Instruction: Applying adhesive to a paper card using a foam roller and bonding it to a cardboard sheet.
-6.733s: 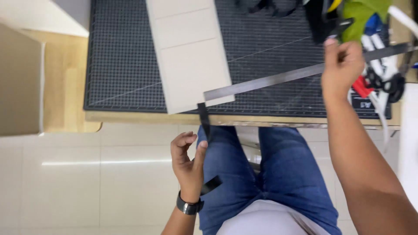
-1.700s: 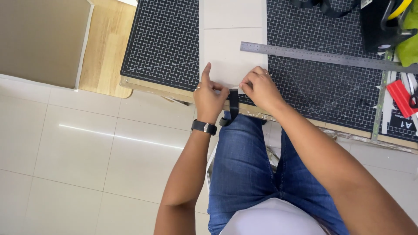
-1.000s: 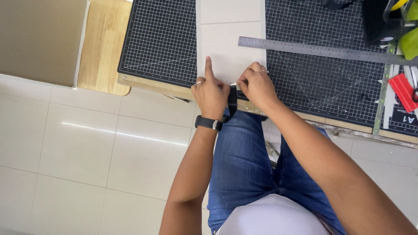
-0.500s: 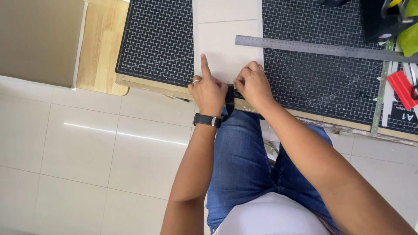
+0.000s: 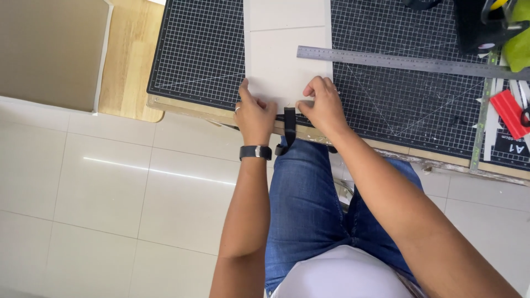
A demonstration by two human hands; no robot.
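Observation:
A pale grey board lies on the black gridded cutting mat, its near edge at the table's front edge. A black strap hangs from that edge down toward my lap. My left hand rests on the board's near left corner, fingers pressing flat beside the strap. My right hand presses on the board's near right part, fingertips curled at the strap's top end. A long steel ruler lies across the mat just beyond my right hand, one end over the board.
A wooden table edge and a tan panel are at the left. Red and green tools and a black holder crowd the far right. White floor tiles lie below; my legs in jeans are under the table edge.
Earlier my right hand set the ruler down on the mat and my left hand came up from my lap. Both hands now press the strap at the board's near edge; my left finger has curled back.

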